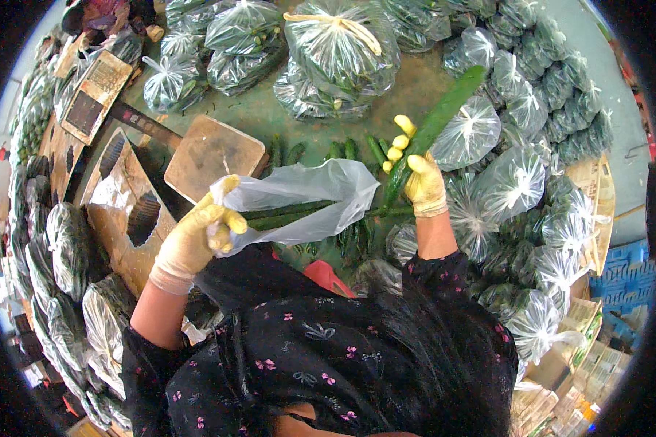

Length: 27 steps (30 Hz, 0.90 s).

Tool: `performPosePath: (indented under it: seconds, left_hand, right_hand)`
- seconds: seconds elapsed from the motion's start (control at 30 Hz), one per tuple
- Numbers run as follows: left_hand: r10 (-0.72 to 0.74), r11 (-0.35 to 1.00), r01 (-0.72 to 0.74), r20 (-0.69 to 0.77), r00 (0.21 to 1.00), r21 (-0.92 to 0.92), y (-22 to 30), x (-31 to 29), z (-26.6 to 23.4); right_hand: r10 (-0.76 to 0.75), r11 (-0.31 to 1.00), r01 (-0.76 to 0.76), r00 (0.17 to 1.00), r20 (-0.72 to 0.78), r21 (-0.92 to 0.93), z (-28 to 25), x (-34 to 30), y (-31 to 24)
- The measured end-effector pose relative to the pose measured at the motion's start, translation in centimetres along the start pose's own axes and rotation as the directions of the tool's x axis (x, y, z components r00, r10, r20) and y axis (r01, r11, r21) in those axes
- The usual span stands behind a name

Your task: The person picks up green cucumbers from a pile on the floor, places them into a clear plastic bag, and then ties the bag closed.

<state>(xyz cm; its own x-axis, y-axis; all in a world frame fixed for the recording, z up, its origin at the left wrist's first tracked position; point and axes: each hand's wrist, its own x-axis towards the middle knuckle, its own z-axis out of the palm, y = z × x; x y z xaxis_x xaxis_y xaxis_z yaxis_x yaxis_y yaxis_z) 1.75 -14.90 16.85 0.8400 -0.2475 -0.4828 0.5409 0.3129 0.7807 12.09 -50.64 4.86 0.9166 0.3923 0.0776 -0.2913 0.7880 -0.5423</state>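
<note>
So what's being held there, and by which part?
The left fingers hold a clear plastic bag by its left end; the right fingers grip a cucumber toward its lower end.

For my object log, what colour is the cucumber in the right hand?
The cucumber is deep green; the head view shows it best.

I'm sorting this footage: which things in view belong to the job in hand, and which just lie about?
Job, apparently: cucumber in right hand; clear plastic bag in left hand; loose cucumbers.
Seemingly just lying about: cardboard box; blue plastic object.
</note>
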Motion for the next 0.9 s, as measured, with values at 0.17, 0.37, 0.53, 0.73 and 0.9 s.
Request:
performPosePath:
  seconds: [0.17, 0.37, 0.53, 0.73, 0.9]
  left_hand:
    - [-0.036, 0.994, 0.043, 0.066, 0.997, -0.104, -0.9, 0.5, 1.0]
    - [0.142, 0.983, -0.14, 0.004, 0.99, -0.121, 1.2, -1.3, 0.7]
    - [0.222, 0.97, -0.215, 0.057, 0.973, -0.11, 4.3, -2.8, 0.0]
    - [0.183, 0.979, -0.186, -0.045, 0.982, -0.08, 3.7, -2.4, 0.4]
    - [0.193, 0.981, -0.194, -0.074, 0.978, -0.003, 5.7, -1.9, -0.5]
  right_hand:
    - [-0.09, 0.996, 0.091, 0.943, 0.321, 0.013, 8.5, 2.2, 1.6]
    - [0.374, 0.777, -0.126, 0.881, 0.291, -0.617, 8.6, 1.5, 11.4]
    - [0.505, -0.071, 0.023, 0.863, -0.016, -0.997, 2.6, 0.5, 12.5]
    - [0.206, 0.947, -0.187, 0.977, 0.047, -0.263, -2.6, 0.5, 1.4]
    - [0.392, 0.593, -0.805, 0.278, -0.877, 0.009, -25.8, -7.1, 5.8]
